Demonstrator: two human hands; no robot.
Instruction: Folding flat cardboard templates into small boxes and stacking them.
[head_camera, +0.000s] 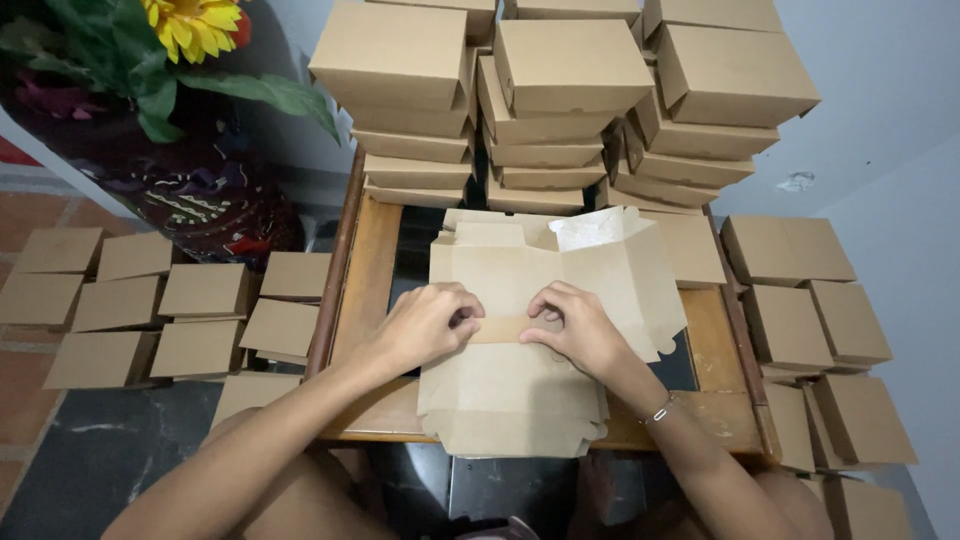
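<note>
Flat brown kraft-card box blank lies on the small wooden table w/ dark glass top, middle of the scene, near edge overhanging toward the person. Left hand and right hand sit side by side on it, fingers curled down, thumbs and fingertips pinching a narrow folded strip of the card between them; not spread flat.

Card looks thin and light, stiff along the panels but bends easily at the scored creases; prob. creases for good if pressed wrong, tears at the tab slots. Best held at the fold lines and flap edges, as both hands do now.

Far side: stacks of finished brown card boxes. More boxes on the floor left and right. Sunflower in a patterned vase far left.
</note>
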